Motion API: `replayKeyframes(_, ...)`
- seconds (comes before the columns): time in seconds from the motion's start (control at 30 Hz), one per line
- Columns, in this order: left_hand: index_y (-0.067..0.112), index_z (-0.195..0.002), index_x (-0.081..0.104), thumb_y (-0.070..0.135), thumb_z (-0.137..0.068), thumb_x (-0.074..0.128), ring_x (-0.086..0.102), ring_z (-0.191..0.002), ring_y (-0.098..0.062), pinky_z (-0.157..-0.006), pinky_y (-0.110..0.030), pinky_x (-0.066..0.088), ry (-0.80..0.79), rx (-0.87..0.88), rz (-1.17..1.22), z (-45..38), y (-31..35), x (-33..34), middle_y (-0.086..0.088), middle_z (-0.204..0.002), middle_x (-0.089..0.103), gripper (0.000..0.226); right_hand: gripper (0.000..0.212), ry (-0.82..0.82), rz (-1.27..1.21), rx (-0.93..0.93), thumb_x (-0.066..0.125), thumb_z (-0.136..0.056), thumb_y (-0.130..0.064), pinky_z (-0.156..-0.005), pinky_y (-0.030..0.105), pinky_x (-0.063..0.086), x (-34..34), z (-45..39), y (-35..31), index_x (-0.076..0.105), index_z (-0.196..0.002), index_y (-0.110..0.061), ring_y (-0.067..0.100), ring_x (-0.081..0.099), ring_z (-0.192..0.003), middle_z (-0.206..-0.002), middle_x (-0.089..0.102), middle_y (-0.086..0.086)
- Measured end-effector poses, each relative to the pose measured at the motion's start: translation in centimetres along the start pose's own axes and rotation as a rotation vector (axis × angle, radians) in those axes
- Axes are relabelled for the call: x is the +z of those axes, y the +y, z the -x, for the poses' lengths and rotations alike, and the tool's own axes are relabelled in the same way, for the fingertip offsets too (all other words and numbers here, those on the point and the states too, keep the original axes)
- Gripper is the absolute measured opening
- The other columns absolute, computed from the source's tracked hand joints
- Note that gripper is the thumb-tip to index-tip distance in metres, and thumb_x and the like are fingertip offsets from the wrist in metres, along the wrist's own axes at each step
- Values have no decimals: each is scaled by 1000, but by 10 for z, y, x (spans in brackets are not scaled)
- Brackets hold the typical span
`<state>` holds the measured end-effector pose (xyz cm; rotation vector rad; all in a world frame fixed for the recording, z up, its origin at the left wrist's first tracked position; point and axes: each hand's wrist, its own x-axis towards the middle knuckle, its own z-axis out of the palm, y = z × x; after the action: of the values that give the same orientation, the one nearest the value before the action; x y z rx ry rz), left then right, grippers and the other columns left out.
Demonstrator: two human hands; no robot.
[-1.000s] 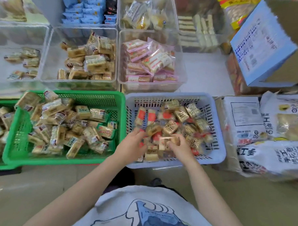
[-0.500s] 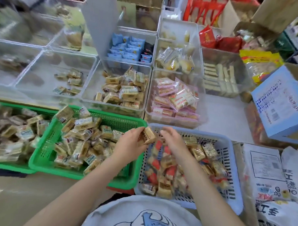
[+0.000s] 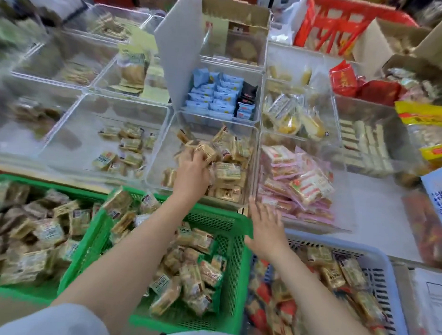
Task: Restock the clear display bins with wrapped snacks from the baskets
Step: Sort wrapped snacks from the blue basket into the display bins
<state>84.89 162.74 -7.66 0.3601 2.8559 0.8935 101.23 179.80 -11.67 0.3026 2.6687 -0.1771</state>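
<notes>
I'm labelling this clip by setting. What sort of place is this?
Probably a shop's bulk snack display: a grid of clear display bins holding wrapped snacks, restocking baskets in front, opened cardboard cartons behind.

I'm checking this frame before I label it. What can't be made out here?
- Head view: print on the tan wrapped snack in the left hand is too small and blurred.
- The far-left clear bins are motion-blurred.
- The white-blue basket is cut off by the bottom edge.
- The right hand is smeared.

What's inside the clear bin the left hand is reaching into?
The clear bin holds tan wrapped snacks; the left hand grips one. Whatever lies beneath the hand and pile is hidden.
</notes>
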Motion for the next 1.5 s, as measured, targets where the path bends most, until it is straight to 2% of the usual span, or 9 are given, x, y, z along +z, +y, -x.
replayKeyframes(0.13, 22, -156, 28, 40, -102, 46, 38, -142, -31, -114, -50, 35, -252, 1, -58, 1, -13, 17, -11, -167, 4, 60, 109, 14, 9, -2, 56, -95, -46, -121, 48, -11, 0, -1, -1, -37, -147, -23, 25, -6, -155, -169, -6, 7)
replayKeyframes(0.33, 20, -150, 42, 41, -99, 51, 21, -151, -26, -121, -49, 17, -236, 96, -96, 47, -16, 24, -7, -166, 19, 56, 106, -6, -91, -23, 58, -93, -47, -122, 46, -8, -2, -2, 6, -24, -156, -27, 23, 2, -155, -169, 4, 4)
replayKeyframes(0.6, 17, -137, 55, 28, -99, 54, 46, -129, -21, -105, -36, 43, -363, 274, -15, 165, 12, 56, -3, -141, 51, 40, 43, 402, -560, 77, 53, -97, -17, -111, 39, 37, -2, 67, 28, 51, -140, -13, 20, 46, -129, -135, 53, 3)
replayKeyframes(0.77, 16, -139, 53, 29, -97, 56, 45, -132, -28, -103, -41, 44, -590, 338, -160, 225, 16, 105, -8, -141, 48, 45, 20, -152, -552, 214, 56, -98, -26, -80, 35, 51, 80, 128, 74, 65, -108, -11, 29, 64, -99, -104, 68, 9)
replayKeyframes(0.87, 10, -148, 42, 32, -98, 55, 27, -147, -33, -118, -43, 31, -625, 320, -271, 254, 16, 121, -17, -157, 31, 56, 47, -309, -528, 267, 61, -94, -50, -84, 35, 49, 128, 158, 73, 59, -123, -12, 29, 61, -108, -120, 63, 9)
replayKeyframes(0.97, 10, -157, 22, 31, -100, 51, -3, -155, -26, -123, -36, 11, -676, 321, -358, 274, 15, 125, -13, -167, -1, 67, 74, -333, -523, 338, 62, -88, -60, -97, 38, 43, 159, 173, 59, 40, -143, -15, 33, 44, -132, -147, 39, 13)
replayKeyframes(1.1, 12, -152, 33, 29, -99, 53, -8, -154, -19, -118, -34, 28, -664, 278, -345, 280, 18, 122, -3, -168, -6, 59, 71, -210, -803, 449, 72, -85, -38, -102, 40, 44, 158, 182, 61, 33, -140, -14, 29, 41, -130, -154, 22, 12)
replayKeyframes(1.37, 20, -155, 28, 40, -94, 61, 19, -150, -19, -118, -36, 27, -633, 217, -97, 274, 43, 110, 0, -162, 22, 72, 30, -246, -1927, 560, 56, -100, -25, -74, 38, 56, 100, 186, 84, 60, -123, -8, 26, 69, -87, -108, 72, 15)
replayKeyframes(1.5, 29, -156, 24, 38, -87, 70, 20, -147, -10, -112, -29, 32, -501, 363, 60, 264, 66, 90, 10, -162, 19, 83, 34, -329, -2051, 447, 45, -100, -25, -57, 32, 52, 57, 174, 72, 63, -115, -1, 21, 65, -71, -86, 71, 12)
